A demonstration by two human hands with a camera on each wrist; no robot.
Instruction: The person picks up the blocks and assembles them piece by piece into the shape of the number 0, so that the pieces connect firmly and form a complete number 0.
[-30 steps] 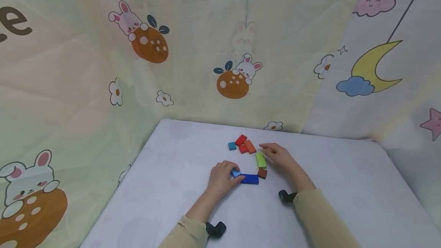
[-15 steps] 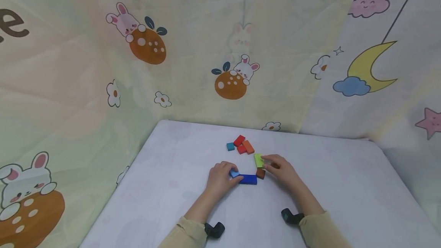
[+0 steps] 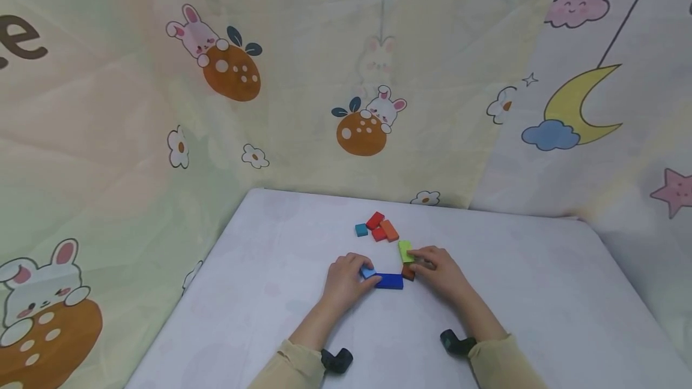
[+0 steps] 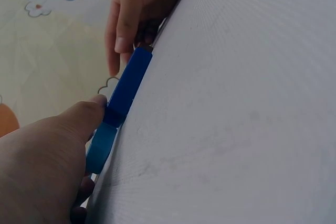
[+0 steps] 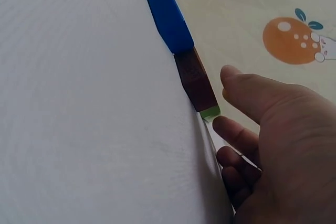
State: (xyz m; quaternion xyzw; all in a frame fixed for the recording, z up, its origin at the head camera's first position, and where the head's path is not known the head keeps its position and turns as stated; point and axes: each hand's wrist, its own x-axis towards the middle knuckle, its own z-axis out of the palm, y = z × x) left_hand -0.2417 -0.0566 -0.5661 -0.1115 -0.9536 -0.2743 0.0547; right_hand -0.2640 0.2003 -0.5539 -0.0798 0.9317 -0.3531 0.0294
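My left hand [image 3: 345,281] holds a light blue block [image 3: 369,272] between thumb and fingers on the white table. The thumb tip lies where this block meets a long dark blue block [image 3: 391,281]. At the dark blue block's right end sits a small brown block [image 3: 408,273]. A lime green block [image 3: 404,251] continues the curve away from me. My right hand [image 3: 442,272] is beside the green and brown blocks, index finger at the green one, thumb near the brown one. In the right wrist view, a gap shows between thumb and index finger, and only the green block's end [image 5: 210,113] shows.
Farther back lie a teal block [image 3: 361,230], two red blocks [image 3: 375,220] and an orange block [image 3: 388,230], grouped closely. A printed cloth [image 3: 303,137] hangs behind the table [image 3: 540,293]. Black wrist devices [image 3: 337,361] sit at both sleeves.
My right hand has come down from beyond the green block to the right side of the green and brown blocks. The left hand stays on the light blue block.
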